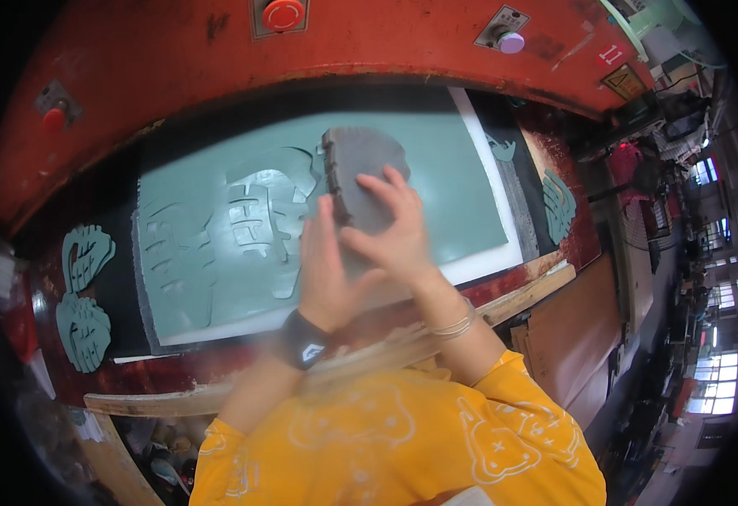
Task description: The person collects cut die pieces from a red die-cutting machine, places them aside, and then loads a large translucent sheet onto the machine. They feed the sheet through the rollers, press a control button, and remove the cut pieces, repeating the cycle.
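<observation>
In the head view, the right hand (398, 228) spreads its fingers over a grey block (367, 160); the left hand (324, 274), fingers straight and grasping nothing, is by its lower left edge. The block lies just beyond both hands on a green sheet (457, 194); green cut pieces (83, 331) lie well left of them.

A red machine housing (402, 51) spans the upper background. Mounted on it are a red mushroom-head button (284, 14) at the top, a pale purple knob (511, 42) to the right, and a smaller red button (53, 120) at far left. A yellow warning label (623, 83) sits near the right end. Bright windows (719, 381) line the room at far right.
</observation>
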`<state>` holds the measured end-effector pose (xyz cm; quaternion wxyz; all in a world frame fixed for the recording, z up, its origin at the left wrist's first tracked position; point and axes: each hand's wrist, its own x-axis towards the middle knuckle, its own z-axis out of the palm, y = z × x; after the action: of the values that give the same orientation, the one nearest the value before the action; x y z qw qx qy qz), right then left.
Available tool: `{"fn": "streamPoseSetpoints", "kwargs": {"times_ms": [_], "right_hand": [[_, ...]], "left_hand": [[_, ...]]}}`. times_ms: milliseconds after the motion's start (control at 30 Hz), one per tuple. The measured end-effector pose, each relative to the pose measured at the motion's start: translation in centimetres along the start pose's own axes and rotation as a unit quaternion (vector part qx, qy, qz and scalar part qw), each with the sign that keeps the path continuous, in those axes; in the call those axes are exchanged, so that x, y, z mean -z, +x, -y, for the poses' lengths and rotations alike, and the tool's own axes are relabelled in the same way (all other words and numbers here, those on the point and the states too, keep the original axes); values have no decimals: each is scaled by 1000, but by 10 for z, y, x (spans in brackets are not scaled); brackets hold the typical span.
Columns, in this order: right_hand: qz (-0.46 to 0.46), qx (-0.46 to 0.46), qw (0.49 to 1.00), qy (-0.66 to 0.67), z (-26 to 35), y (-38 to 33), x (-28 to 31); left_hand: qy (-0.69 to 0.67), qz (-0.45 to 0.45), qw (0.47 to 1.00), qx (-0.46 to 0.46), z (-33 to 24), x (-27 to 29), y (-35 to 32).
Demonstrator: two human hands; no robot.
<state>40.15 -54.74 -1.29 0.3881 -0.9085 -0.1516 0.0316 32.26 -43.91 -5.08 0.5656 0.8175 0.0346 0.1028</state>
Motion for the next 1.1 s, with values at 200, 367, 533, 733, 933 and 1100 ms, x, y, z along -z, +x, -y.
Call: {"fn": "streamPoseSetpoints", "kwargs": {"times_ms": [200, 367, 533, 733, 933, 1100], "right_hand": [[40, -26, 985, 166, -20, -5, 25], [41, -100, 883, 457, -38, -3, 48], [9, -123, 867, 483, -56, 15, 79], [26, -2, 994, -103, -67, 19, 97], [38, 27, 967, -252, -68, 12, 85], [10, 4, 999, -48, -83, 14, 103]], "left_hand": [[156, 59, 985, -40, -16, 3, -6], [258, 107, 960, 20, -23, 0, -5], [247, 86, 965, 27, -23, -2, -5], [149, -6, 988, 26, -22, -3, -5], [123, 27, 992, -5, -23, 2, -2], [4, 48, 999, -24, -36, 15, -35]]}}
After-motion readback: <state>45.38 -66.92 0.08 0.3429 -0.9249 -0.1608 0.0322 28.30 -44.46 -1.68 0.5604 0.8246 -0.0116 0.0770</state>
